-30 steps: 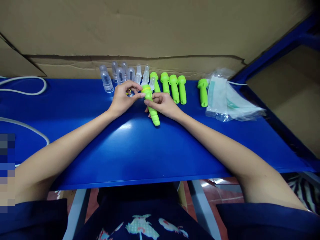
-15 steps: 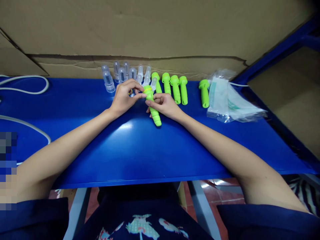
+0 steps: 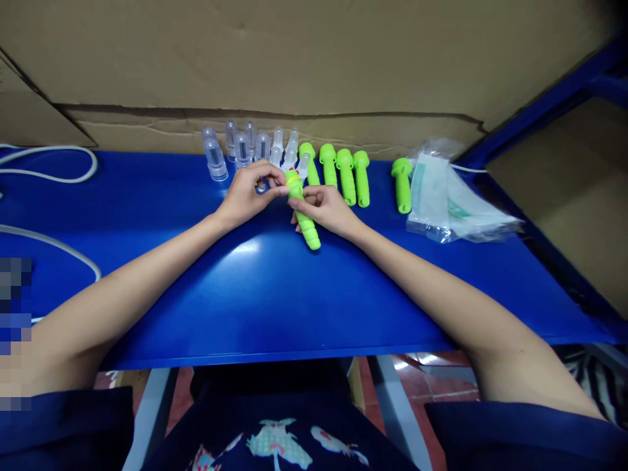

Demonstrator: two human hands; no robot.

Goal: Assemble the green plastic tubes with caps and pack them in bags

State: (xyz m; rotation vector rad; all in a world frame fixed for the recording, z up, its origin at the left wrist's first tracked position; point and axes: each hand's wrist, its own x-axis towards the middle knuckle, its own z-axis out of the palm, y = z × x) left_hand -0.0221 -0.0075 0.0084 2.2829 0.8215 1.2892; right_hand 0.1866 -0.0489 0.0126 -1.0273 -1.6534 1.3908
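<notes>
A lime-green ribbed handle (image 3: 305,217) lies slanted on the blue table (image 3: 275,294), its wide head toward the back. My right hand (image 3: 326,208) curls around its middle and holds it. My left hand (image 3: 248,193) pinches the head of the same handle, where a thin yellow ring shows, with thumb and forefinger. A small dark thing peeps out under my left fingers; I cannot make it out. Both hands meet at the handle near the table's middle back.
Behind the hands stand several clear plastic caps (image 3: 216,159) and a row of green handles (image 3: 345,175); one more green handle (image 3: 402,183) lies beside a clear plastic bag (image 3: 451,203). White cables (image 3: 53,176) run at the left. Cardboard (image 3: 294,59) backs the table.
Both hands and the handle stay in nearly the same place; the fingers shifted slightly on the handle's head. The view drifted a little.
</notes>
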